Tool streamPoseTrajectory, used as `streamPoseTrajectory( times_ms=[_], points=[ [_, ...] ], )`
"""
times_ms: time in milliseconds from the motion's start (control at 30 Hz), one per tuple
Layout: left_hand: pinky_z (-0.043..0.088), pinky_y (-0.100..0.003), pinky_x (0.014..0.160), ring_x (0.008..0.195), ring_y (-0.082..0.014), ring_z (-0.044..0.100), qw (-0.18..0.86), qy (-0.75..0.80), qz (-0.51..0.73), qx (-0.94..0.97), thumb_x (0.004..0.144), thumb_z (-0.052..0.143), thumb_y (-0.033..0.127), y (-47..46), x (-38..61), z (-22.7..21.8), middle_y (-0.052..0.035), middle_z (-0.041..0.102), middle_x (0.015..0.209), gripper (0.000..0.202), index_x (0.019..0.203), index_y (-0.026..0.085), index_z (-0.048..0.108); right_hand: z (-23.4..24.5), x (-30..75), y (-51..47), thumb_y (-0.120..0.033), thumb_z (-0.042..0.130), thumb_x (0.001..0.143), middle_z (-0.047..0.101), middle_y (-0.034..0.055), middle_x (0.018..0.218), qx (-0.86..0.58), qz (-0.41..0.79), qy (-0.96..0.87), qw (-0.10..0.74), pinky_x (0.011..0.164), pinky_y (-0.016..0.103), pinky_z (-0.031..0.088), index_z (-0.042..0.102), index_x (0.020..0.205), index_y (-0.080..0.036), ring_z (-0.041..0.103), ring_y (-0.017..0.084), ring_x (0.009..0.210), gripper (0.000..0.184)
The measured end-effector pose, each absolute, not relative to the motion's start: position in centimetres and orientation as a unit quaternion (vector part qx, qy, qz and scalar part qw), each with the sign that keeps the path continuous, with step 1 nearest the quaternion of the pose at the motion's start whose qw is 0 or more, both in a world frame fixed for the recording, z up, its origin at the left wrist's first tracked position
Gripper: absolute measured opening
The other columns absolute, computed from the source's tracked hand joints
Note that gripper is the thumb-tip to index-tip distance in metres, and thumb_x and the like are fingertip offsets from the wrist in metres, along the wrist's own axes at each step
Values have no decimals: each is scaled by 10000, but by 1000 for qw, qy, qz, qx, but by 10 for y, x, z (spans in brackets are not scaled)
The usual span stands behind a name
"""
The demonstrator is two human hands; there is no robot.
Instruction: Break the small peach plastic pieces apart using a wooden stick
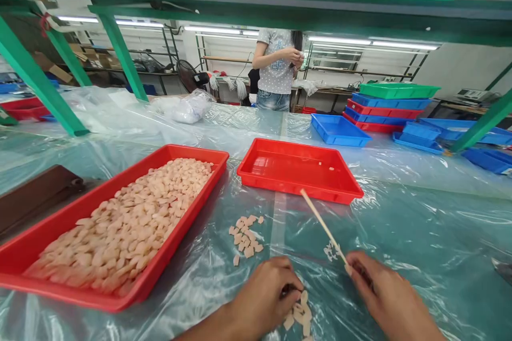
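Left hand [262,298] clenched over small pile of pale pieces [299,315] on tabletop [420,234], kept close for sorting. Right hand [384,298] grip closed on thin stick [323,226], angled toward near-empty red tray [300,170]. Full red tray [116,224] set at left within reach.

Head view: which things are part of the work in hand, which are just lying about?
In use:
- left hand on small beige pieces
- right hand holding thin stick
- loose pile of pieces
- full red tray
- near-empty red tray

Lying about:
- stacked trays
- blue tray
- brown case
- plastic bag
- another person, standing behind
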State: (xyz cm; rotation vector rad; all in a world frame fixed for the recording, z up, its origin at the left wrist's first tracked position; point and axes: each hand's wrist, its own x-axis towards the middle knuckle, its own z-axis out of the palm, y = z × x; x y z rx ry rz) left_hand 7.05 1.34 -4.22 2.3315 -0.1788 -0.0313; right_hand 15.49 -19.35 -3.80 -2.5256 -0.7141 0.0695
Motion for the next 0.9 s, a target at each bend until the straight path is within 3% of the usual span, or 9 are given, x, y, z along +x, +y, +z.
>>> streamPoseTrajectory(
  times_ms=[133,267,467,667,900],
  points=[
    [415,-197,633,692,-121,551,433,-22,20,901,754,569,109,13,73,-44,-6,615,784,198,915,187,653,-31,153,-170,-472,508,813,601,-13,656,-752,202,-218,588,545,237,493,528,787,-221,612,147,590,253],
    [419,-209,651,737,-136,555,441,-10,9,898,730,610,107,13,72,-43,-13,618,857,236,947,197,636,-41,156,-140,-472,599,759,644,-6,692,-662,238,-114,701,531,253,512,485,851,-208,626,140,554,302],
    [424,-245,677,758,-163,559,424,36,-1,905,750,613,176,14,66,-42,-32,606,915,266,1012,216,632,-56,143,-132,-404,587,812,660,-1,743,-667,169,-160,708,635,221,506,492,858,-220,632,129,669,212],
    [390,-229,650,742,-158,559,403,19,-1,915,781,526,107,11,71,-45,-22,589,760,156,792,187,659,-59,132,-136,-410,635,770,661,-24,700,-660,190,-98,720,601,185,484,516,834,-231,619,111,623,224],
    [355,-201,584,681,-124,525,442,33,-21,896,765,583,111,14,73,-43,-5,586,750,134,804,203,672,-55,128,-137,-437,638,751,666,0,727,-682,179,-109,700,636,224,506,547,800,-232,627,143,659,230]
  ],
)
